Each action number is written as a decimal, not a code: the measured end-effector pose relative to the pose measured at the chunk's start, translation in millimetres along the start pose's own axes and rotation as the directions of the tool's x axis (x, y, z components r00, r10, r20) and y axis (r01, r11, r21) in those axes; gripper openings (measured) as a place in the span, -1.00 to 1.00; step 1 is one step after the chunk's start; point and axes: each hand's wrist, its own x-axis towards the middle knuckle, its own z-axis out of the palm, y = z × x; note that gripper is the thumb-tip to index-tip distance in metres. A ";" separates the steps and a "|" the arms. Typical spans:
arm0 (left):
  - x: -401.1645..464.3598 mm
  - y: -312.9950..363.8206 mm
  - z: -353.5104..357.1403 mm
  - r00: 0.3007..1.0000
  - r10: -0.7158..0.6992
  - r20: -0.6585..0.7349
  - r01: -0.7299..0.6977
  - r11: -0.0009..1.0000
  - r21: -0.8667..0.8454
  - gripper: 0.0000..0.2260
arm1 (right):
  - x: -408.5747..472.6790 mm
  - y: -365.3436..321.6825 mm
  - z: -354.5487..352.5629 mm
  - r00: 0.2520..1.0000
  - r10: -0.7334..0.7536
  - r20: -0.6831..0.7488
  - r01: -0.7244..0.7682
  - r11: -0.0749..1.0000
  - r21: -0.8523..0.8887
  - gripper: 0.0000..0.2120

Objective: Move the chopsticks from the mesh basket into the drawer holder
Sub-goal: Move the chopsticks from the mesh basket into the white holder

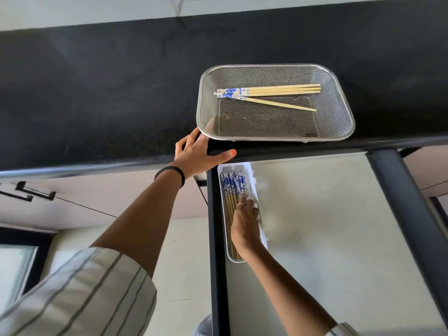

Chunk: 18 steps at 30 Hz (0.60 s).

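A steel mesh basket [339, 122] sits on the black counter and holds several bamboo chopsticks [278, 91] with blue-and-white ends, one lying askew. Below it, a narrow white holder [224, 167] lies at the left side of the open drawer, filled with several matching chopsticks [233, 184]. My right hand [244, 220] lies palm-down over the holder, fingers reaching onto the chopsticks inside; what the fingertips do is blurred. My left hand [197, 154] rests on the counter's front edge beside the basket's near-left corner, fingers spread, thumb stretched along the edge.
The open drawer has a pale bare floor [327, 226] and dark side rails [409, 214]. The black counter [97, 93] stretches left of the basket. Closed drawer fronts with dark handles [29, 192] lie at the lower left.
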 end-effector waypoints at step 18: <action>-1.8 3.7 -2.1 1.000 -0.007 0.002 0.007 1.000 0.015 -0.19 | -5.1 9.0 4.2 0.998 -0.065 0.017 0.064 0.997 0.048 -0.37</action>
